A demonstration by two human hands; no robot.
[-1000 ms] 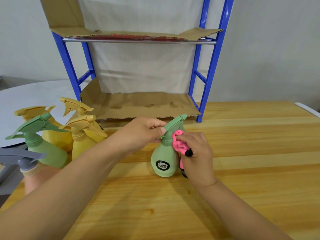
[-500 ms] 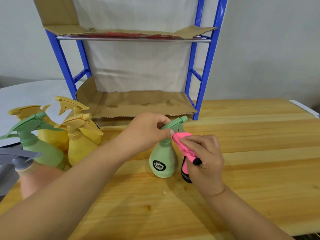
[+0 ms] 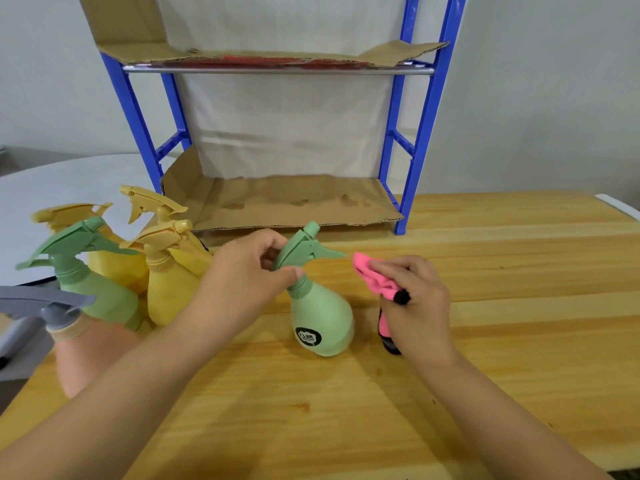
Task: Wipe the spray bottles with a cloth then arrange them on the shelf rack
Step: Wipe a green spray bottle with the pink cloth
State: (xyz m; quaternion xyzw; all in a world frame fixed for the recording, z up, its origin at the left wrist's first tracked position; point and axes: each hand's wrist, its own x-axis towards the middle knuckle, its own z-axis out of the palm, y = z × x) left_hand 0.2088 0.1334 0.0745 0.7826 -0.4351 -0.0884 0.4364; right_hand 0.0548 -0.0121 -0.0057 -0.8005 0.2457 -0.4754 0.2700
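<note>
While cardboard (image 3: 294,202) lines the rack (image 3: 420,150), the left hand (image 3: 242,282) grips a bottle (image 3: 322,317).

We noted a pale green plastic spray bottle (image 3: 322,323) with a black round label (image 3: 309,337), a pink cloth (image 3: 371,276) trimmed black, and a blue-framed shelf rack (image 3: 430,116).

We see a pale wooden tabletop (image 3: 502,358) with a small orange stain (image 3: 302,406) toward its near side. A round grey table (image 3: 69,188) stands off its left side, and a creased white sheet (image 3: 287,133) hangs against the grey wall (image 3: 554,98).
</note>
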